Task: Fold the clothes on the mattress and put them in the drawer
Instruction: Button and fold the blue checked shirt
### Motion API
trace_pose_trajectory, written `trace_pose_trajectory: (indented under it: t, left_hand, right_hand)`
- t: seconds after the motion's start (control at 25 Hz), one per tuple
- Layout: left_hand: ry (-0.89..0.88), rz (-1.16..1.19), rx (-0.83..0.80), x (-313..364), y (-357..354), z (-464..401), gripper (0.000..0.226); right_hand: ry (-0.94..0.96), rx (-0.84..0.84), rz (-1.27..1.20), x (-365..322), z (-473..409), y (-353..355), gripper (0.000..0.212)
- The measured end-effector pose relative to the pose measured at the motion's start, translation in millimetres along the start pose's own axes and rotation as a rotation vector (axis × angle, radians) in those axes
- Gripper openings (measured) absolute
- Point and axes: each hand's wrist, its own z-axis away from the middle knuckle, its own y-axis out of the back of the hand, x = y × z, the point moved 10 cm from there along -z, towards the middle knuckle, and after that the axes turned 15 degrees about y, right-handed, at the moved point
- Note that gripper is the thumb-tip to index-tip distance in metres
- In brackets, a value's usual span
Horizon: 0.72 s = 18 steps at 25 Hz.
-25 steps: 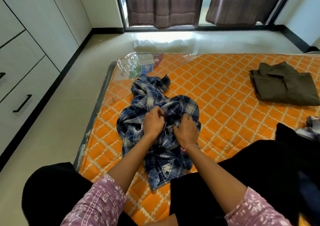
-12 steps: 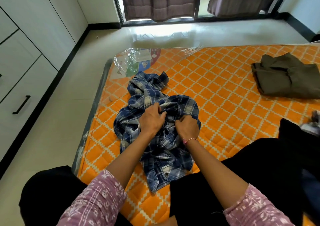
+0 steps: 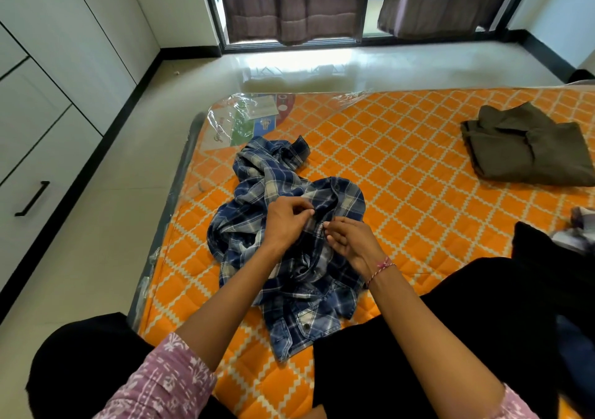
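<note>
Floor: pale glossy tile, black skirting along the walls.
Cupboard: white flat fronts at left; lowest drawer closed, black bar handle.
Curtains: brown, hanging over the far window.
Mattress: orange quilted lattice under clear plastic wrap, a printed label at its far left corner.
Legs: black trousers, right knee on the mattress, left knee off its edge, hiding the near part.
Olive garment: roughly folded, far right, well apart from the shirt.
Shirt: blue and white plaid, crumpled in a heap at the mattress's left middle, pocket with a button at the near end.
Left hand: fingers curled, pinching shirt cloth near the heap's middle.
Right hand: thread bracelet at the wrist; earlier knuckles-up on the cloth, now turned palm-up, fingertips pinching the cloth just beside the left hand.
</note>
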Motion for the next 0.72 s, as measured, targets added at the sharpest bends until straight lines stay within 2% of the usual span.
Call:
trace_pose_trajectory:
  t: [0.12,0.24,0.36,0.52,0.72]
  left_hand:
    - [0.109,0.192,-0.066,-7.0,1.8,5.8,0.005]
    - [0.123,0.230,-0.119,-5.5,0.5,11.3,0.002]
    - [0.099,0.248,-0.110,-1.9,1.5,17.0,0.004]
    - [0.092,0.263,-0.097,2.1,0.1,22.2,0.004]
    - [0.054,0.194,-0.027,5.9,2.5,27.1,0.005]
  right_hand:
    - [0.060,0.005,-0.002,-10.4,6.6,-4.3,0.017]
    - [0.240,-0.007,0.217,-29.0,14.9,-5.8,0.026]
    - [0.396,0.040,0.410,-46.0,25.9,-8.0,0.024]
    - [0.415,0.072,0.477,-51.4,29.6,-11.2,0.032]
    - [0.407,0.069,0.458,-51.0,29.4,-12.9,0.027]
